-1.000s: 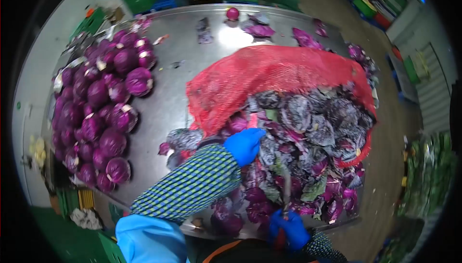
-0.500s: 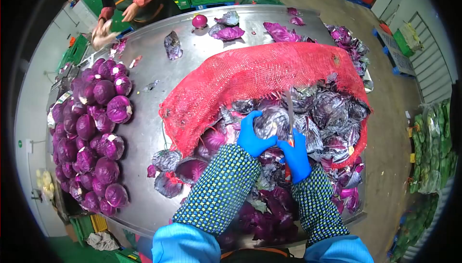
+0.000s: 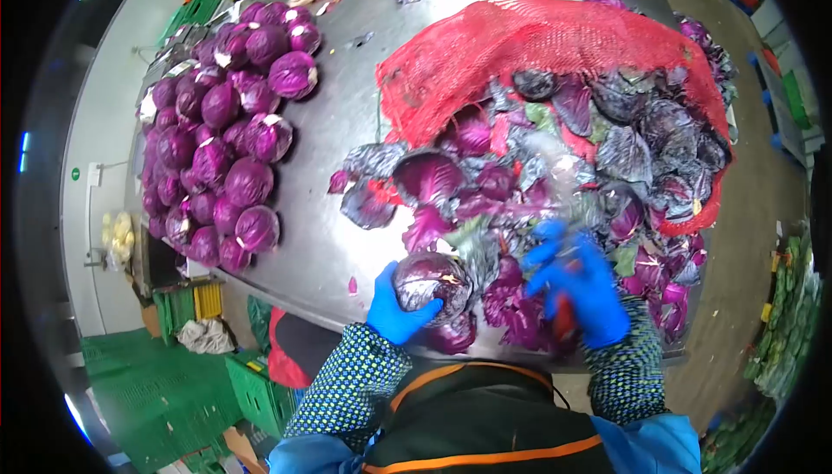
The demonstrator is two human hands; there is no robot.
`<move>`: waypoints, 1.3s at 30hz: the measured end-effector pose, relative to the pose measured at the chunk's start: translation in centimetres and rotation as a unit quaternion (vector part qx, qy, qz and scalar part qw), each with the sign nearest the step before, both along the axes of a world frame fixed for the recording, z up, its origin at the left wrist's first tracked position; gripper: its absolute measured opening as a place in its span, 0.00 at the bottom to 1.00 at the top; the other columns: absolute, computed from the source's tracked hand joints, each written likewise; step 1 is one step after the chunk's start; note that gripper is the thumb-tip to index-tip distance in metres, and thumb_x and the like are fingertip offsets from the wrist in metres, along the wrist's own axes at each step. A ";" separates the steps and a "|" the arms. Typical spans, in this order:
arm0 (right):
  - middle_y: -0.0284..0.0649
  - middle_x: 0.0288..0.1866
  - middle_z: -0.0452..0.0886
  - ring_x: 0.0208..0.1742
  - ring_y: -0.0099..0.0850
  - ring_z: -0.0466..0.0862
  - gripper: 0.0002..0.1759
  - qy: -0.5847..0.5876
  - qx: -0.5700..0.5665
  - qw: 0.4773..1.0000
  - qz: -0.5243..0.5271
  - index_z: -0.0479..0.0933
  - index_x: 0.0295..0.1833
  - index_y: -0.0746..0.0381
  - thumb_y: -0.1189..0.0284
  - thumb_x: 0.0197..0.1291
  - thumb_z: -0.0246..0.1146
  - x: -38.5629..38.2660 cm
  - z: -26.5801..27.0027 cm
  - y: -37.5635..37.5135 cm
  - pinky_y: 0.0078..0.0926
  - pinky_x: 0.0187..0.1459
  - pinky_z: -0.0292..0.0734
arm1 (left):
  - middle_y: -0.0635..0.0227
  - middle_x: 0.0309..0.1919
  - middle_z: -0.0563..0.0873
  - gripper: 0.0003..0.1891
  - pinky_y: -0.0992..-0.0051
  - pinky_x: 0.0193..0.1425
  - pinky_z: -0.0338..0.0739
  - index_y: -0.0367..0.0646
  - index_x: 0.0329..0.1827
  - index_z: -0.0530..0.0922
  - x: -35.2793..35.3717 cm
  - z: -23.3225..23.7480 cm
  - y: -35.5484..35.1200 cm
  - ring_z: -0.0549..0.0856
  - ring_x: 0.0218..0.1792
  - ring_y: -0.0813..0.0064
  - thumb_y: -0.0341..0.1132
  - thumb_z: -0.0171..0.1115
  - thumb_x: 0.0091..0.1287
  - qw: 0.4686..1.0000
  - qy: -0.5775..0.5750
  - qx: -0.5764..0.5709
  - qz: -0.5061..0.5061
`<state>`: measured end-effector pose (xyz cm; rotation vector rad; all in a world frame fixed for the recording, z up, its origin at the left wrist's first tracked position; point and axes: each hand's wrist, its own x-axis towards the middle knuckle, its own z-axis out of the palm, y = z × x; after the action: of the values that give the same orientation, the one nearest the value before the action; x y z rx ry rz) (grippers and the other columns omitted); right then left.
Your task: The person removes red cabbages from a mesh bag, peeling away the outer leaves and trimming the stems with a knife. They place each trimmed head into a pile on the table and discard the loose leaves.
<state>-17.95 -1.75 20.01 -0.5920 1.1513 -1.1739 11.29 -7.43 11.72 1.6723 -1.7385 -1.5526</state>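
Near centre, the blue-gloved left hand (image 3: 394, 311) cups a round purple cabbage (image 3: 431, 282); steady it. The right hand (image 3: 594, 296) holds a red handle (image 3: 564, 316).

No words, brands or numbers can be read. A small, round green sign (image 3: 75, 174) with a pale mark is on the light wall (image 3: 80, 253) at the far left of the view. The mark is too small and blurred for its shape to be made out.
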 end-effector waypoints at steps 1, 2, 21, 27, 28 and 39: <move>0.39 0.48 0.78 0.44 0.28 0.80 0.19 -0.090 0.022 0.994 0.052 0.66 0.61 0.63 0.75 0.64 0.54 2.9 -0.4 -0.3 0.22 0.37 0.78 | 0.46 0.60 0.66 0.59 0.65 0.65 0.68 0.32 0.71 0.43 0.7 0.1 0.3 0.71 0.61 0.61 0.40 0.79 0.44 0.999 0.008 0.030 0.016; 0.38 0.45 0.79 0.41 0.27 0.81 0.17 -0.176 0.042 0.978 0.103 0.68 0.58 0.63 0.77 0.63 0.56 5.9 -1.8 -0.6 0.20 0.34 0.77 | 0.46 0.60 0.66 0.59 0.65 0.65 0.68 0.32 0.71 0.43 0.9 -0.5 0.6 0.71 0.61 0.61 0.40 0.79 0.44 0.999 0.005 0.026 0.020; 0.44 0.39 0.79 0.33 0.36 0.82 0.29 0.467 -0.032 0.882 0.050 0.62 0.70 0.54 0.69 0.64 0.57 2.8 -4.7 6.9 0.29 0.33 0.77 | 0.53 0.62 0.63 0.58 0.63 0.69 0.61 0.38 0.72 0.50 -8.4 -0.5 -1.8 0.66 0.64 0.59 0.37 0.79 0.38 0.972 0.063 -0.195 -0.115; 0.47 0.42 0.80 0.35 0.42 0.83 0.21 0.491 0.034 0.868 0.064 0.67 0.58 0.61 0.64 0.62 0.56 4.1 -7.9 4.9 0.38 0.32 0.77 | 0.51 0.60 0.63 0.50 0.59 0.68 0.60 0.43 0.67 0.61 -9.1 -0.8 -1.0 0.64 0.62 0.53 0.43 0.80 0.39 0.968 -0.005 -0.233 -0.097; 0.48 0.41 0.80 0.35 0.43 0.83 0.18 0.509 0.063 0.853 0.098 0.69 0.53 0.62 0.65 0.62 0.56 4.2 -8.2 4.5 0.39 0.32 0.77 | 0.51 0.59 0.63 0.48 0.59 0.68 0.60 0.43 0.65 0.64 -9.4 -0.7 -0.8 0.64 0.62 0.54 0.43 0.80 0.39 0.967 -0.008 -0.241 -0.087; 0.41 0.25 0.77 0.27 0.31 0.79 0.10 0.439 0.090 0.892 0.063 0.69 0.46 0.64 0.70 0.62 0.57 1.7 -10.2 6.1 0.34 0.27 0.73 | 0.56 0.65 0.65 0.50 0.64 0.70 0.58 0.37 0.69 0.58 -5.6 -1.1 -2.6 0.65 0.67 0.63 0.34 0.79 0.41 0.960 0.273 0.051 -0.029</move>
<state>-16.30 4.34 9.85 -1.0901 1.9227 -0.6543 5.66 -10.08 10.64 1.0832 -1.4403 -1.9269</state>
